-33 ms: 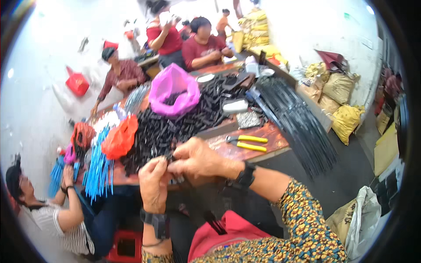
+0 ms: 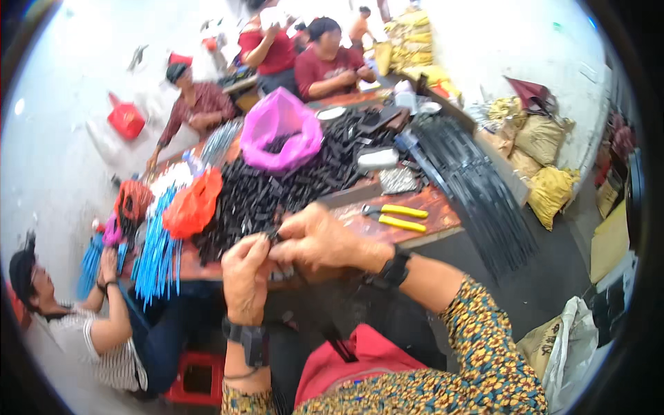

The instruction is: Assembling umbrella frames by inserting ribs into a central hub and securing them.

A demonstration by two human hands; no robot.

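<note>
At our eleven o'clock, left hand [image 2: 243, 280] and right hand [image 2: 321, 238] pinch a small black part [image 2: 274, 238], seemingly working it. The next move needs steadiness.

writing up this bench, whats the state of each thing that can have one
left hand, fingers closed on a small dark piece
right hand, fingers closed on the same piece
yellow-handled pliers, handles apart
black pieces, heaped loose
pink bag, mouth open, black pieces inside
red-orange bag, crumpled
black strips, laid side by side
</note>
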